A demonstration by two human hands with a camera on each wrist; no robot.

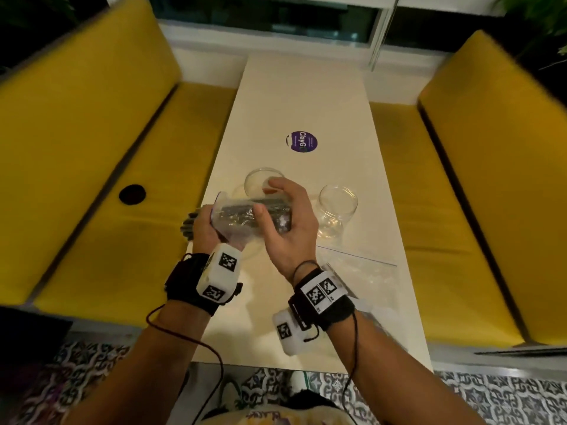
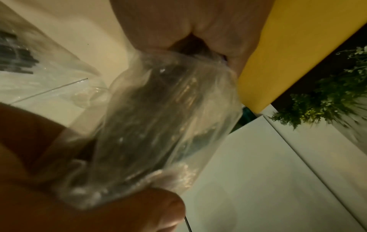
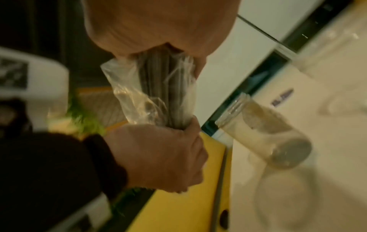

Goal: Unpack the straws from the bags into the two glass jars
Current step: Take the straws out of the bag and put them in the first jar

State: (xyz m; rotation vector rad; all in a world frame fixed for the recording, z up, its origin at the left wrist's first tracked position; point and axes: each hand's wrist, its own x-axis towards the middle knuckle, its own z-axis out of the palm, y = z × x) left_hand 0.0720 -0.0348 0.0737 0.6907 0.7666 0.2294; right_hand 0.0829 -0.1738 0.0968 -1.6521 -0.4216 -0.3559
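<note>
Nearest me, a flat clear bag lies on the white table just right of my right wrist; I cannot tell whether it holds anything. The left wrist view shows a further bag with dark straws inside lying on the table, and I cannot say if it is that same flat one.

Above the table's near half I hold the working bag crosswise between both hands. My left hand is clenched around the dark straws poking out of the bag's left end. My right hand grasps the bag's other end, thumb pressed over the plastic and fingers curled round the far side. The straws look partly drawn out, most of their length inside the plastic.

Just beyond my hands stand the two glass jars: one jar behind my right fingers, the second jar to its right. Both look empty. Farther up the table sits a purple round sticker.

My judgement: early going. No straws are in either jar; this bundle needs pulling free and dropping in, then any other filled bag.

Count: two jars, at least two bags, one bundle of straws in hand, too many to number.
</note>
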